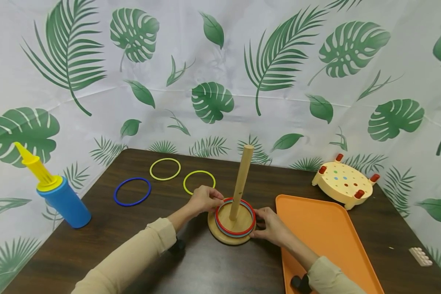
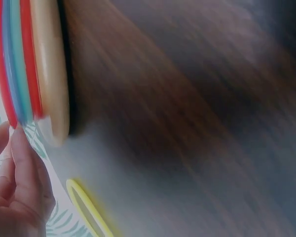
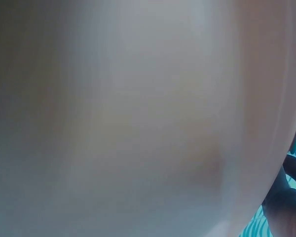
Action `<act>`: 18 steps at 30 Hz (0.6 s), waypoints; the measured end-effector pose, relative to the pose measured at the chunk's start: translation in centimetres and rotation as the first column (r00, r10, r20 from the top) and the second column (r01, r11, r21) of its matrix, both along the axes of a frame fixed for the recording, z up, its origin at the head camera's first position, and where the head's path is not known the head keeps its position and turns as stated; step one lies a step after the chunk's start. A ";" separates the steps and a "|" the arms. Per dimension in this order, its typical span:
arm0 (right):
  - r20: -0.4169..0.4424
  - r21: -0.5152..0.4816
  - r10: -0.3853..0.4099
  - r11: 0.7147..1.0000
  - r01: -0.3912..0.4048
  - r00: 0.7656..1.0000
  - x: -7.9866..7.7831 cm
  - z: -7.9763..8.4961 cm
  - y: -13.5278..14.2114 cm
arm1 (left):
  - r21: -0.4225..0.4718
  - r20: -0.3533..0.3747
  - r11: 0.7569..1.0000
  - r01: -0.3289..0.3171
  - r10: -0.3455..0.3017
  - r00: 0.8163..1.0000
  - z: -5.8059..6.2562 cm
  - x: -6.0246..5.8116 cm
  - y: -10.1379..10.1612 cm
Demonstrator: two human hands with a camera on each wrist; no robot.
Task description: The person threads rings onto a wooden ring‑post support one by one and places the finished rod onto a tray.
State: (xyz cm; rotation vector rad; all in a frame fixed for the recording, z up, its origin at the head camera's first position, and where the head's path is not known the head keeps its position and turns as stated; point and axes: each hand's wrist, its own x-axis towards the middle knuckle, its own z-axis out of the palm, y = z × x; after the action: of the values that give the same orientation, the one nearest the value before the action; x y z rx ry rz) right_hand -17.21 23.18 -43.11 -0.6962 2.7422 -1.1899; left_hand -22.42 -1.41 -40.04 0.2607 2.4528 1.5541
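Your left hand (image 1: 204, 200) pinches the top red ring (image 1: 235, 233), around the wooden peg (image 1: 240, 183), at ten o'clock; your right hand (image 1: 273, 228) curls against the stack's four-o'clock edge, grip impossible to tell. Raising one side faster could tilt the ring and jam it against the peg.

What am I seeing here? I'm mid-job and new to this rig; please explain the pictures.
No machine here: a person works with bare hands. The large picture comes from a head camera looking forward and down; the others from a camera on each wrist. The right wrist view is mostly blur.

On the dark wood-grain table stands a wooden ring-toss peg with stacked rings. The left hand pinches the top red ring; the right hand touches the stack's other side.

Also there: a blue ring, two yellow rings, an orange tray and a balloon pump.
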 end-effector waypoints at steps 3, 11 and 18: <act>0.013 -0.006 -0.002 1.000 0.002 1.000 0.1 0.0 0.0 | 0.004 -0.018 1.000 -0.005 0.005 1.000 -0.1 -0.1 -0.8; 0.040 -0.015 -0.017 1.000 0.018 0.999 0.1 0.0 0.0 | -0.038 -0.076 0.993 -0.111 0.108 0.991 0.1 -1.2 -5.0; 0.031 -0.016 -0.007 1.000 0.007 0.999 0.2 0.1 0.0 | -0.081 -0.147 0.969 -0.231 0.218 0.965 0.4 -2.3 -10.3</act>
State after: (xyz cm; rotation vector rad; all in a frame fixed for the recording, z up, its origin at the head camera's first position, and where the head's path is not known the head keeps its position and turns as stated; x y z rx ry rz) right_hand -17.00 23.22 -43.04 -0.6644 2.7147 -1.2149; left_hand -24.76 -11.75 -39.62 0.0754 2.7398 1.5418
